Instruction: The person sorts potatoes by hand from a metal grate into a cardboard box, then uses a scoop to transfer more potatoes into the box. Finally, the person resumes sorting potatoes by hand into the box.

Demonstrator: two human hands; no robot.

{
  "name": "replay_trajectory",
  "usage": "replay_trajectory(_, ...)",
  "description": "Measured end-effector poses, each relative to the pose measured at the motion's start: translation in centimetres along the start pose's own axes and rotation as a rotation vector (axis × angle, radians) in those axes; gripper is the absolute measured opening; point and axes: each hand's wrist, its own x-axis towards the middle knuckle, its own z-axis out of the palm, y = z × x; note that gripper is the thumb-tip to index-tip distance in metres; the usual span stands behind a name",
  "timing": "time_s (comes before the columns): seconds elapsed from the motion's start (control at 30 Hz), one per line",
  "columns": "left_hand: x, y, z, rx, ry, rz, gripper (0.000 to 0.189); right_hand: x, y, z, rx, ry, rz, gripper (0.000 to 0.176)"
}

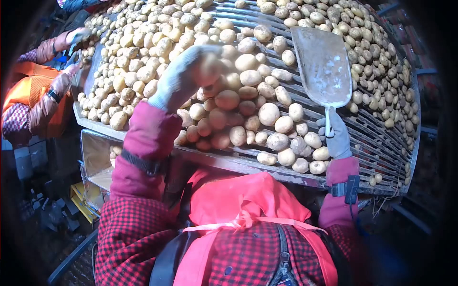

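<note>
My right hand, in a pale grey glove, is wrapped round the short handle of a metal scoop. The scoop's flat, worn blade points away from me over the slatted grate. My left hand, also gloved, reaches over the heap of potatoes in front of me. Its fingers are smeared by motion, and I cannot tell whether a potato is in them. Potatoes of mixed sizes lie close under that hand and to the right of it, down to the near metal edge.
At the left, another person in an orange vest has gloved hands at the potatoes. More potatoes lie to the right of the scoop. Below the table's left edge stands an open-fronted box with several potatoes inside.
</note>
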Motion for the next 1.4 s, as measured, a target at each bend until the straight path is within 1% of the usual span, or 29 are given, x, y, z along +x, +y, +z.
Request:
replay_trajectory(0.03, -0.8, -1.0, -1.0, -0.271, 0.096, -0.086, 0.04, -0.1, -0.3, 0.1, -0.005, 0.006, -0.002, 0.056)
replay_trajectory(0.1, -2.6, -1.1, -2.9, 0.087, 0.034, -0.074, 0.053, -0.1, -0.5, 0.2, -0.009, 0.002, 0.009, 0.055)
replay_trajectory(0.13, -3.3, 0.3, -2.2, 0.328, 0.001, -0.158, 0.041, 0.3, 0.0, -0.4, -0.006, -0.015, 0.018, 0.054)
replay_trajectory(0.17, -3.5, 1.3, 0.0, 0.597, -0.009, -0.278, 0.026, 0.3, 0.2, -0.6, 0.0, -0.03, 0.028, 0.054)
replay_trajectory(0.23, -3.6, 0.3, 1.9, 1.432, -0.25, 0.279, 0.018, 0.1, 0.3, -0.5, -0.006, -0.013, 0.013, 0.053)
replay_trajectory(0.27, -3.6, 0.5, 4.4, 1.563, -0.258, 0.285, 0.02, 0.2, 0.2, -0.4, -0.006, -0.005, 0.0, 0.052)
replay_trajectory(0.3, -3.0, -1.7, 4.5, 1.71, -0.128, 0.354, 0.018, 0.4, 0.1, -0.3, 0.002, -0.02, -0.001, 0.051)
replay_trajectory(0.37, -1.1, 0.5, 7.5, 1.949, -0.402, 0.009, 0.018, 0.4, 0.2, -0.5, 0.024, -0.037, 0.005, 0.051)
replay_trajectory(0.4, -0.2, 0.4, 7.5, 1.951, -0.446, -0.029, 0.02, 0.6, 0.7, -1.0, -0.011, -0.082, -0.067, 0.05)
replay_trajectory(0.43, 0.2, -0.3, 6.6, 1.948, -0.438, -0.003, 0.021, 0.2, 0.0, -0.7, -0.045, -0.069, -0.048, 0.051)
replay_trajectory(0.47, 0.6, -0.7, 6.0, 1.944, -0.43, 0.023, 0.022, 0.6, 0.6, -1.0, -0.008, -0.079, -0.06, 0.052)
replay_trajectory(0.5, 0.4, -0.8, 5.5, 1.91, -0.51, 0.078, 0.021, 1.0, 1.3, -1.3, 0.03, -0.092, -0.071, 0.053)
replay_trajectory(0.57, 0.1, -0.3, 5.3, 1.838, -0.666, 0.188, 0.02, 0.2, -0.1, -0.8, -0.004, -0.109, -0.052, 0.055)
replay_trajectory(0.6, -0.4, -1.3, 4.4, 1.742, -0.647, 0.265, 0.017, 0.0, -0.6, -0.7, -0.022, -0.101, -0.045, 0.056)
replay_trajectory(0.7, -1.1, -1.3, 5.2, 1.744, -0.583, 0.038, 0.017, 0.3, -0.2, -0.9, -0.072, -0.11, -0.041, 0.056)
replay_trajectory(0.8, 0.8, -1.0, 8.0, 1.931, -0.76, -0.154, 0.021, 0.0, -0.7, -0.5, -0.072, -0.11, -0.067, 0.056)
replay_trajectory(0.87, 2.0, -2.3, 8.1, 2.013, -0.732, -0.185, 0.026, 0.1, -0.5, -0.7, -0.033, -0.118, -0.064, 0.056)
replay_trajectory(0.9, 2.3, -3.0, 8.3, 2.05, -0.72, -0.197, 0.029, 0.1, -0.3, -0.8, -0.04, -0.121, -0.075, 0.055)
replay_trajectory(0.93, 2.0, -2.0, 8.9, 2.011, -0.776, -0.195, 0.032, 0.2, -0.1, -0.8, -0.044, -0.118, -0.088, 0.055)
replay_trajectory(1.03, 0.9, -2.4, 7.5, 1.922, -0.708, -0.034, 0.031, 0.3, -0.4, -0.7, -0.046, -0.093, -0.082, 0.054)
replay_trajectory(1.07, 0.4, -2.0, 7.4, 1.822, -0.734, -0.051, 0.033, 0.1, -0.6, -0.5, -0.019, -0.095, -0.065, 0.054)
replay_trajectory(1.1, 0.5, -2.3, 7.2, 1.797, -0.748, -0.087, 0.034, 0.0, -0.6, -0.5, 0.004, -0.101, -0.045, 0.055)
replay_trajectory(1.2, 1.3, -3.8, 6.7, 1.729, -0.756, -0.202, 0.041, 0.1, -0.1, -0.9, -0.016, -0.123, -0.083, 0.055)
replay_trajectory(1.3, 1.6, -3.5, 8.1, 1.861, -0.766, -0.289, 0.042, -0.4, -1.0, -0.4, -0.032, -0.118, -0.069, 0.055)
replay_trajectory(1.33, 1.5, -3.3, 7.6, 1.827, -0.778, -0.235, 0.045, -0.7, -1.4, -0.2, -0.035, -0.11, -0.059, 0.055)
replay_trajectory(1.4, 0.5, -3.2, 6.1, 1.632, -0.646, -0.081, 0.047, -0.4, -0.9, -0.5, -0.039, -0.123, -0.066, 0.055)
